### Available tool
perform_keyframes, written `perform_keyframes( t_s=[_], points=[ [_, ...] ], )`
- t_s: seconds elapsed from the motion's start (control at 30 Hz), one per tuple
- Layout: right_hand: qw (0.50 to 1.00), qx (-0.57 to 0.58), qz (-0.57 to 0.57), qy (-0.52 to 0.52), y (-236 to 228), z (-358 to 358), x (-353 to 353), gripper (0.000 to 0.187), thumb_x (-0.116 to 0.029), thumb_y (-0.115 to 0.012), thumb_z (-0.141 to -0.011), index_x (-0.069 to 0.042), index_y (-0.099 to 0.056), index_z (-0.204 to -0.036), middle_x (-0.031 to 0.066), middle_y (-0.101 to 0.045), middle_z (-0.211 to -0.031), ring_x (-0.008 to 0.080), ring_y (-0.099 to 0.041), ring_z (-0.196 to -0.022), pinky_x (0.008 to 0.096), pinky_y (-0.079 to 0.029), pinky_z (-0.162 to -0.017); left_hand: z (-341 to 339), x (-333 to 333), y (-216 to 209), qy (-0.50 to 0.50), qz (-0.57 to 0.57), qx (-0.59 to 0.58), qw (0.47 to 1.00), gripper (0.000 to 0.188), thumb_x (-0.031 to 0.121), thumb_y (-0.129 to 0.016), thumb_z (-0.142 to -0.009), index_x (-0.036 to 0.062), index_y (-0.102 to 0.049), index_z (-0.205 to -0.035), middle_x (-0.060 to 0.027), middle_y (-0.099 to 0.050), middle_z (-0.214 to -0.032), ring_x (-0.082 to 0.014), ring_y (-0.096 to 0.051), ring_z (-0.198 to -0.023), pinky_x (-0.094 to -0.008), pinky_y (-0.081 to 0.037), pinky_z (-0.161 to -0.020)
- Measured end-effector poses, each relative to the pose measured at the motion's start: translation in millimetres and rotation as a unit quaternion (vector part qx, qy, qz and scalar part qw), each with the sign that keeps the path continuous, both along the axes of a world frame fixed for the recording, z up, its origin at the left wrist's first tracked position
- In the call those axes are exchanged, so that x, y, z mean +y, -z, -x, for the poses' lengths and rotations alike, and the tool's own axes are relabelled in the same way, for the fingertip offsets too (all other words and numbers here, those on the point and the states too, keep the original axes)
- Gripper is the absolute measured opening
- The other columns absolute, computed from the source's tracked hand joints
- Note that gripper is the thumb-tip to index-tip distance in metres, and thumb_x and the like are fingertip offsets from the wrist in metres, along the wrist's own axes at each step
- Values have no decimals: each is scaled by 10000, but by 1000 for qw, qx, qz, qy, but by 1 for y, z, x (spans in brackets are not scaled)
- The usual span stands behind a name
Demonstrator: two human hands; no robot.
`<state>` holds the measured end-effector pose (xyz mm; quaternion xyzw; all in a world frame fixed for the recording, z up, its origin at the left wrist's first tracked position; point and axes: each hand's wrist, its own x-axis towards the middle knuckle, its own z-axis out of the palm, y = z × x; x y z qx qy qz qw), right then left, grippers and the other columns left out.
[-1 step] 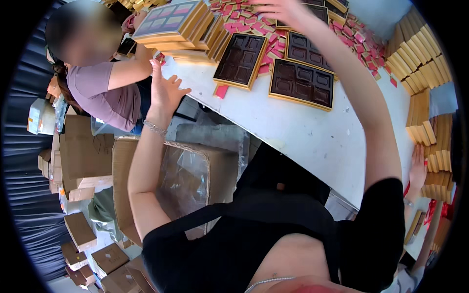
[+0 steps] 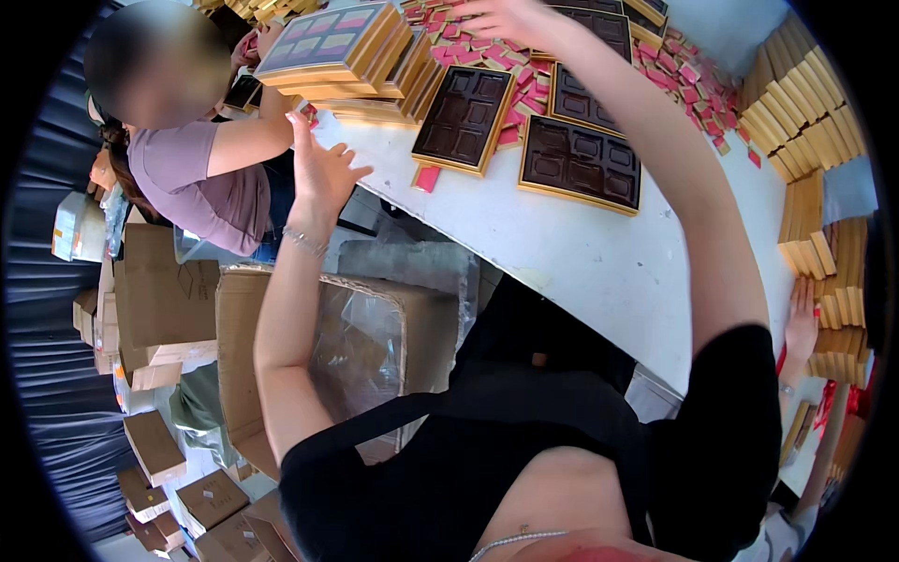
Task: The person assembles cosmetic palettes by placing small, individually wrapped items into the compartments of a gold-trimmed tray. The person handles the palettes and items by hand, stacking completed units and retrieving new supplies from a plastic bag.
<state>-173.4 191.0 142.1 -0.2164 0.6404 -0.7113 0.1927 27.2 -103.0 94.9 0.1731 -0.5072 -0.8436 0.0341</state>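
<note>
My left hand (image 2: 323, 173) is raised beside the table's near left edge with its fingers spread and nothing in it. Beyond it stands a stack of gold boxes (image 2: 328, 42) with clear-windowed lids. My right hand (image 2: 510, 21) reaches over a heap of small pink-and-gold pieces (image 2: 492, 51) at the top of the view, fingers stretched out, holding nothing I can see. Below that arm lie gold-rimmed boxes with dark brown moulded trays, one upright box (image 2: 462, 114) and one nearer box (image 2: 581, 163), their compartments bare. My right forearm partly covers another tray box (image 2: 576, 94).
The white table (image 2: 599, 272) runs diagonally before me. A person in a mauve shirt (image 2: 201, 183) works at the left. An open cardboard box (image 2: 431, 328) lined with clear plastic stands below my left arm. Stacks of gold boxes (image 2: 805, 112) line the right, near another person's hand (image 2: 802, 318).
My right hand has shifted slightly left over the pink pieces. My left forearm has moved a little to the right, its fingers still spread.
</note>
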Motion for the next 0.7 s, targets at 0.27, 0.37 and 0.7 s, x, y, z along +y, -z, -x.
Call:
perform_keyframes(
  t_s=[0.27,0.37,0.7],
  points=[
    [973,-213,-35,-79,20,15,-162,433,-416,-386,-958,-114,-599,-1184,111,-614,-1217,261,-601,-1080,521,-472,-898,96,-13,34,-71,-26,109,991,1033,893,-446,-665,156,-391,-1387,-163,-385,-1398,-388,-384,-1249,-699,-274,-983],
    [968,-202,16,-151,23,6,-167,451,-415,-422,-955,-81,-579,-1213,129,-637,-1162,299,-613,-1016,531,-492,-871,82,-10,12,8,-92,114,989,1086,910,-471,-609,139,-458,-1373,-115,-408,-1439,-359,-396,-1293,-642,-286,-1044],
    [952,-172,204,-148,-49,11,-94,394,-479,-481,-950,-126,-652,-908,62,-686,-929,196,-644,-832,441,-522,-754,98,46,-117,63,24,179,982,683,617,-388,-922,113,-445,-1380,-80,-479,-1391,-298,-464,-1268,-505,-375,-1054]
  ],
)
